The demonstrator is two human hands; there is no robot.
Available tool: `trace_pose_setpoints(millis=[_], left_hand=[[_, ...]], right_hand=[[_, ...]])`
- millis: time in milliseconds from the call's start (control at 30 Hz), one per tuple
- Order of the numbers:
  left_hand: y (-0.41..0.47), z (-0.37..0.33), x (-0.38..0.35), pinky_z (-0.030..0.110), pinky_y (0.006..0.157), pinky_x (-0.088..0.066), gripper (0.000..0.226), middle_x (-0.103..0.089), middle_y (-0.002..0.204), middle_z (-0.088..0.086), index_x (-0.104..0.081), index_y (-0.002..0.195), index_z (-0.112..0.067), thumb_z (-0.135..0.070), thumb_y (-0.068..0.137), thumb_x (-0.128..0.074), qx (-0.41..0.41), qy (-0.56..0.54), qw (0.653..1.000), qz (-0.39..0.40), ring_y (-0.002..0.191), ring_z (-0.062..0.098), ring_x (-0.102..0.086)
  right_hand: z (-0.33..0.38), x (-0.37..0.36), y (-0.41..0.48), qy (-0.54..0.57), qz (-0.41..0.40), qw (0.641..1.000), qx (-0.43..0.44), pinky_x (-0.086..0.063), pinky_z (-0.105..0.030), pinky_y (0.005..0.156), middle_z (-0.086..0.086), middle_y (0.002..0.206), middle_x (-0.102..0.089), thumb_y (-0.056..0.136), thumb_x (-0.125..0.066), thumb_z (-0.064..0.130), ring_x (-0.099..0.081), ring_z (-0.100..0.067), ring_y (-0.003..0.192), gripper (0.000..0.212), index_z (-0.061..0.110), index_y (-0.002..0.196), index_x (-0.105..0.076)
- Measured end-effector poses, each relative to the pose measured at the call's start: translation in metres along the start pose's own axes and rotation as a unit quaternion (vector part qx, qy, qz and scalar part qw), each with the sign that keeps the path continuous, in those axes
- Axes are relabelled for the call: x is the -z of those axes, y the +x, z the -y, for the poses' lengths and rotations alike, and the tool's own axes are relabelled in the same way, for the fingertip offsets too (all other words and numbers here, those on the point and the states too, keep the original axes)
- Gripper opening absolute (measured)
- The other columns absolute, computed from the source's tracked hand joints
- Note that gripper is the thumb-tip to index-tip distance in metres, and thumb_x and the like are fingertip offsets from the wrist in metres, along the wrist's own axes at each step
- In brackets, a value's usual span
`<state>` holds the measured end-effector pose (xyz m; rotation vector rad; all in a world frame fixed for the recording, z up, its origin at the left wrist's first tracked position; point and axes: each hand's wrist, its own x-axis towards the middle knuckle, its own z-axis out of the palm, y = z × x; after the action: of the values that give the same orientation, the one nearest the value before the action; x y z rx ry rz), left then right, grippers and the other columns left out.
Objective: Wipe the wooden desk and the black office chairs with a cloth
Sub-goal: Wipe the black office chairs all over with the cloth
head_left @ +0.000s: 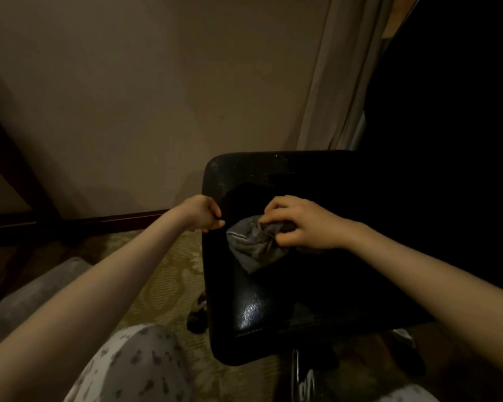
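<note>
The right hand point(299, 223) is curling its fingers round a bunched grey cloth point(254, 246), pressing it onto the middle of the black office chair's seat point(262, 309), nearer the left edge than the right. The left hand point(205, 213) is gripping that left edge, fingers wrapping over the rim and thumb lying on top. A patterned carpet point(169, 274) is showing beside the seat.

Open carpet point(169, 274) left of chair point(273, 314)
</note>
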<state>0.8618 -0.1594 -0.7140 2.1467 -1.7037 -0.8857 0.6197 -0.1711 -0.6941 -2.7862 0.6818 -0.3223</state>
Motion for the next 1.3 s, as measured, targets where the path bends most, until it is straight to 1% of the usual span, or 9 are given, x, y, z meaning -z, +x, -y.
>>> trace_pose_setpoints(millis=[167,300,467,533,600,733,967,1200,1300], left_hand=[[0.007,-0.003,0.003,0.015,0.059,-0.042,0.008,-0.058,0.071,-0.003,-0.059,0.092,-0.017,-0.017,0.086,-0.065,-0.043,0.091,0.995,0.026,0.063,0.006,-0.054],[0.015,-0.003,0.012,0.017,0.059,-0.044,0.011,-0.058,0.069,-0.006,-0.062,0.093,-0.017,-0.021,0.084,-0.068,-0.05,0.095,0.993,0.054,0.064,0.005,-0.055],[0.03,-0.012,0.033,0.027,0.065,-0.048,0.009,-0.061,0.078,-0.007,-0.064,0.083,-0.021,-0.028,0.086,-0.066,-0.072,0.1,0.99,0.061,0.067,0.007,-0.06],[0.041,-0.019,0.039,0.025,0.062,-0.048,0.016,-0.061,0.074,-0.007,-0.064,0.075,-0.021,-0.034,0.083,-0.069,-0.102,0.092,0.99,0.034,0.063,0.007,-0.059],[0.049,-0.029,0.04,0.021,0.058,-0.045,0.021,-0.061,0.072,-0.007,-0.063,0.074,-0.019,-0.038,0.081,-0.07,-0.117,0.109,0.986,0.048,0.062,0.007,-0.059],[0.065,-0.04,0.037,0.021,0.062,-0.045,0.023,-0.063,0.074,-0.006,-0.067,0.075,-0.016,-0.038,0.078,-0.072,-0.131,0.194,0.967,0.096,0.072,0.013,-0.06],[0.078,-0.046,0.034,0.02,0.063,-0.044,0.027,-0.063,0.076,-0.002,-0.071,0.082,-0.009,-0.036,0.081,-0.07,-0.164,0.249,0.945,0.134,0.071,0.012,-0.058],[0.086,-0.033,0.031,0.014,0.054,-0.041,0.028,-0.056,0.061,-0.01,-0.058,0.061,-0.021,-0.035,0.081,-0.071,-0.219,0.21,0.943,0.137,0.057,0.002,-0.053],[0.086,-0.032,0.034,0.01,0.052,-0.04,0.025,-0.057,0.062,-0.012,-0.058,0.063,-0.021,-0.034,0.082,-0.07,-0.23,0.201,0.939,0.16,0.055,0.0,-0.053]], right_hand=[[-0.045,-0.004,0.067,-0.061,-0.055,0.993,-0.084,-0.036,-0.032,0.097,-0.005,0.125,-0.051,0.089,-0.061,0.024,-0.045,-0.021,0.116,0.042,0.017,0.13,-0.056],[-0.066,-0.005,0.113,-0.185,-0.094,0.962,-0.179,-0.035,-0.039,0.096,-0.01,0.13,-0.046,0.093,-0.052,0.031,-0.042,-0.03,0.12,0.043,0.023,0.135,-0.048],[-0.064,0.024,0.095,-0.11,-0.21,0.961,-0.145,-0.036,-0.033,0.094,-0.015,0.119,-0.055,0.087,-0.062,0.019,-0.049,-0.031,0.113,0.039,0.011,0.125,-0.059],[-0.064,0.039,0.069,-0.069,-0.207,0.97,-0.108,-0.035,-0.021,0.086,-0.018,0.11,-0.061,0.08,-0.068,0.011,-0.057,-0.029,0.104,0.037,0.003,0.117,-0.064],[-0.064,0.043,0.044,-0.042,-0.137,0.985,-0.1,-0.035,-0.016,0.083,-0.017,0.105,-0.064,0.077,-0.07,0.005,-0.061,-0.025,0.098,0.034,0.001,0.111,-0.067],[-0.069,0.029,0.029,0.016,-0.002,0.98,-0.199,-0.032,-0.011,0.09,0.004,0.109,-0.054,0.083,-0.067,0.007,-0.052,-0.006,0.103,0.038,0.008,0.12,-0.063],[-0.109,0.018,0.083,-0.04,-0.058,0.975,-0.209,-0.033,-0.016,0.091,0.001,0.113,-0.054,0.084,-0.068,0.018,-0.051,-0.012,0.107,0.041,0.012,0.124,-0.061],[-0.13,0.014,0.154,-0.223,-0.108,0.933,-0.26,-0.035,-0.038,0.096,-0.01,0.126,-0.049,0.092,-0.053,0.03,-0.043,-0.03,0.119,0.043,0.021,0.134,-0.051],[-0.131,0.028,0.156,-0.197,-0.217,0.902,-0.316,-0.035,-0.04,0.097,-0.012,0.125,-0.049,0.092,-0.053,0.029,-0.042,-0.032,0.118,0.041,0.022,0.133,-0.052]])
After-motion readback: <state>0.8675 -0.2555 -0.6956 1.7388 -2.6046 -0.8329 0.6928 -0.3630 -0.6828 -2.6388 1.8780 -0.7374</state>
